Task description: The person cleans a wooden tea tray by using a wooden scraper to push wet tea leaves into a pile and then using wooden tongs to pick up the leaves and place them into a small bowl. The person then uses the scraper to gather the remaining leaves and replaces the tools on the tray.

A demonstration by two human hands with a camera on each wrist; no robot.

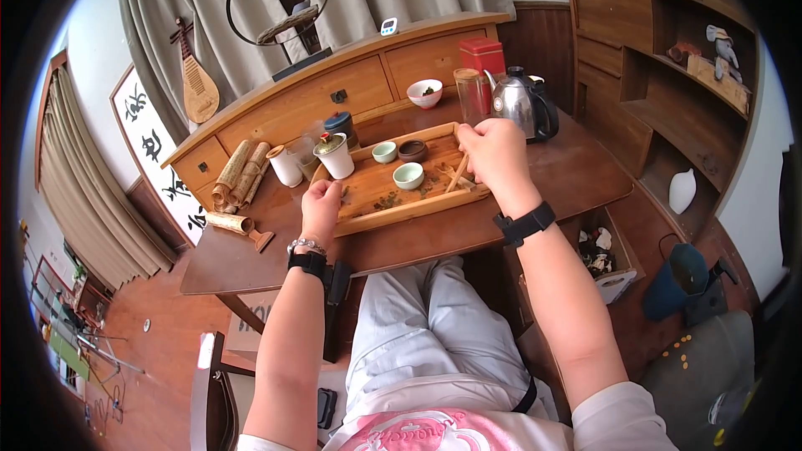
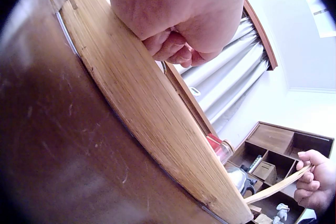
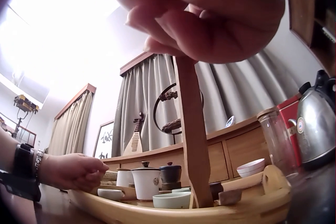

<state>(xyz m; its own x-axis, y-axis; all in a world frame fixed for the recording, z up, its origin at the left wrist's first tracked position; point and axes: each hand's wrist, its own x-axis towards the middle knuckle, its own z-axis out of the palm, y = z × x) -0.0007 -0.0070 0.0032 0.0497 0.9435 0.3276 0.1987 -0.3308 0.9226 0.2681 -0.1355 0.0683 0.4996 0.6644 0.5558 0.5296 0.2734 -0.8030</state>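
Observation:
My right hand point(image 1: 499, 154) pinches the top of a narrow wooden strip point(image 3: 193, 129), whose lower end stands inside the wooden tray point(image 1: 409, 215), at its right part. Beside it lie more light wooden pieces point(image 1: 455, 179). At the tray's left end, my left hand point(image 1: 321, 205) hangs with curled fingers over the rim; nothing shows in them. Just behind it stands a white lidded cup point(image 1: 337, 157). Two pale green cups point(image 1: 408, 175) point(image 1: 384, 152) and a dark brown cup point(image 1: 413, 149) sit in the tray. Dark leaf bits point(image 1: 388, 200) lie near its front.
Behind the tray's right side stand a steel kettle point(image 1: 511, 104), a glass jar point(image 1: 469, 96), a red tin point(image 1: 482, 56) and a white bowl point(image 1: 424, 93). Left of the tray are a white pitcher point(image 1: 286, 166), a blue jar point(image 1: 339, 124) and rolled bamboo mats point(image 1: 242, 174).

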